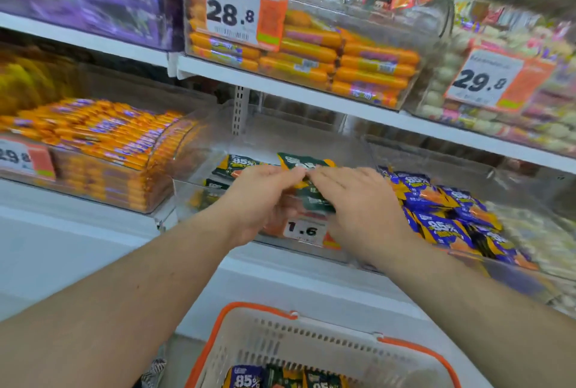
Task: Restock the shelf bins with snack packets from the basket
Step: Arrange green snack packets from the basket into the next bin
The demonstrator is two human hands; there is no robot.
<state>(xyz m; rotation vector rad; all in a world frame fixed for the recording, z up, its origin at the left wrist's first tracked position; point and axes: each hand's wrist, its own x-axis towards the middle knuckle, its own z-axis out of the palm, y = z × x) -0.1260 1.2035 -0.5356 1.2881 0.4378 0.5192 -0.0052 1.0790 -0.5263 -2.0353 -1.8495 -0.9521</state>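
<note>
Basket (311, 334) below, hands (308, 197) pinch dark-green, orange-cornered snack packets (307, 163).

I see only two bare forearms and two hands. The left hand (258, 197) and the right hand (358, 200) wear no glove, no ring and no watch. No sleeve reaches into my view on either arm; both are uncovered up to the near edge. The fingers are blurred, so I cannot judge the nails.
</note>
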